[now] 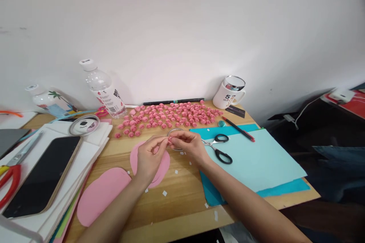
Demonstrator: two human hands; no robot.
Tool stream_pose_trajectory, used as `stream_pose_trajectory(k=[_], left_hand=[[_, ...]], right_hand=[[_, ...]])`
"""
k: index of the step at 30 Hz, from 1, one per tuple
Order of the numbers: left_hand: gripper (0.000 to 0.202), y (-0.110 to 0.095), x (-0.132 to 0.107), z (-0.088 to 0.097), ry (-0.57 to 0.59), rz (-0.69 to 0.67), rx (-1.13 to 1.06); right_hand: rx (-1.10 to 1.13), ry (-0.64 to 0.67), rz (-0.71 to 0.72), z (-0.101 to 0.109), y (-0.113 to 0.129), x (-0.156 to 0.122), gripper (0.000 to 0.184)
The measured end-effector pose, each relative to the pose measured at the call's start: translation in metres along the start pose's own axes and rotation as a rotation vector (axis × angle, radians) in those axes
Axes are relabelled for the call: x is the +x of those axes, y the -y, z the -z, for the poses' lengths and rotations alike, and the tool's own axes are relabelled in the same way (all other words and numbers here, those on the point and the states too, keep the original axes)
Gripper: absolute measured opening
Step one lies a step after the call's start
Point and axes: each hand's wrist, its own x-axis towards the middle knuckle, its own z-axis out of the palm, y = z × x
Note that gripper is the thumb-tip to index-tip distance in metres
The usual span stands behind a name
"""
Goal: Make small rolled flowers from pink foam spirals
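Observation:
My left hand and my right hand meet over the middle of the table, fingertips pinched together on a small pink paper rose. Fingers cover most of it. Under my left hand lie pink paper circles, and a larger stack of pink paper ovals is to the left. Behind my right hand a round ring-shaped object is partly hidden. Beyond my hands, many rolled pink paper roses are spread out. Black-handled scissors lie right of my right hand.
Light blue paper sheets cover the right side, with a red-black pen on top. A white mug and a bottle stand by the wall. A phone rests on stacked paper at left, beside red-handled scissors.

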Motion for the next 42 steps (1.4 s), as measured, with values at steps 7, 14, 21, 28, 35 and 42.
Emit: stream_pose_trajectory(k=[7,14,21,28,35,42], left_hand=[[0.009,0.0036,-0.0039,-0.001,-0.031,-0.103,0.125],[0.012,0.0064,-0.0022,-0.0011,-0.008,-0.02,0.031],[0.014,0.0019,-0.0022,-0.0001,0.035,-0.02,0.012],[0.013,0.0008,-0.0011,0.0005,0.047,0.011,-0.024],[0.013,0.0017,-0.0029,-0.0008,-0.006,0.049,-0.001],[0.01,0.0008,-0.0054,-0.0056,-0.002,0.159,-0.162]], right_hand=[[0.015,-0.004,-0.011,-0.0002,0.0,-0.0005,0.016],[-0.017,-0.009,0.021,0.001,-0.0011,0.0002,0.017],[-0.045,-0.015,0.028,0.0014,0.0007,0.0011,0.016],[-0.014,0.01,0.019,0.0022,-0.0011,0.0013,0.017],[0.026,-0.016,-0.01,0.0036,-0.0028,0.0028,0.018],[0.007,-0.032,0.037,0.0013,0.0002,0.0009,0.015]])
